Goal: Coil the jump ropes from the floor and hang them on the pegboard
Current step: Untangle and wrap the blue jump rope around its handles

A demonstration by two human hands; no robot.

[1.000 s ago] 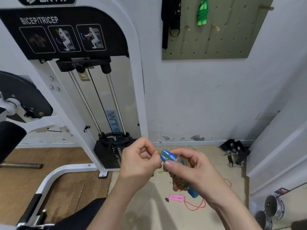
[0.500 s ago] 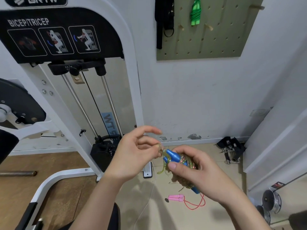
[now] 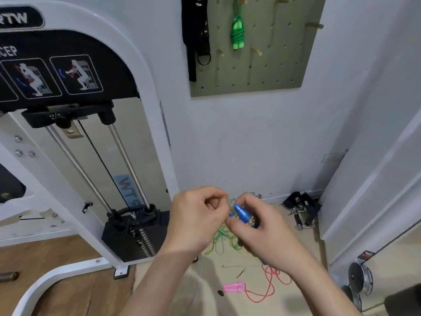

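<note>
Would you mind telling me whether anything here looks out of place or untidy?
A pink jump rope lies uncoiled on the floor, and black straps with metal clips sit heaped against the wall.

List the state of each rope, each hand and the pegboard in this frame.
Green rope: coiled, hanging from a peg.
Blue rope: partly bundled, held in both hands, loose loops dangling below.
Pink rope: uncoiled, lying on the floor.
Left hand: pinches the blue rope's cord.
Right hand: holds the blue rope's handles and bundle.
Pegboard: on the wall, several pegs bare.
</note>
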